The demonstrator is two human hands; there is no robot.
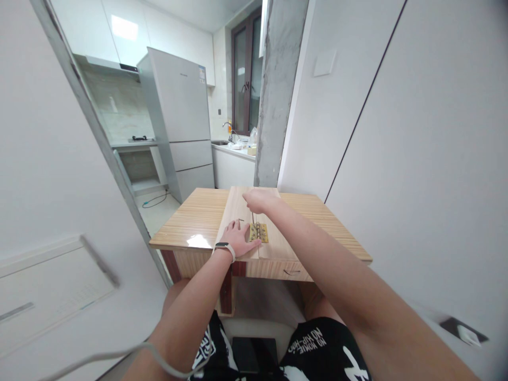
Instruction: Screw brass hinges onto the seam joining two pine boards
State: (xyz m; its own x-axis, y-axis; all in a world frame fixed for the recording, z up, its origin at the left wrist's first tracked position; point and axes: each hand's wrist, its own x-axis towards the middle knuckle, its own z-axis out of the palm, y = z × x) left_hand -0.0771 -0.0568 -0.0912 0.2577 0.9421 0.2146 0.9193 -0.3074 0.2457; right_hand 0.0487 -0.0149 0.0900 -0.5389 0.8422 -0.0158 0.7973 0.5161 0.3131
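Two pale wooden boards point(231, 211) lie side by side across the desk, with a brass hinge point(260, 233) over their seam near the front. My left hand point(238, 238) rests flat with fingers spread on the left board, its thumb at the hinge's lower left edge. Above the hinge, my right hand point(260, 201) is closed round the top of a thin upright screwdriver point(253, 217). The shaft's lower end meets the hinge's upper left part. Most of the handle is hidden in my fist. A small dark screw-like piece point(241, 220) is by my left fingertips.
The striped wooden desk point(190, 211) has a drawer with a handle point(291, 272) at its front. A grey fridge point(182, 106) and a sink counter point(238, 153) stand beyond. White walls flank both sides, and a cable point(138, 346) crosses my left forearm.
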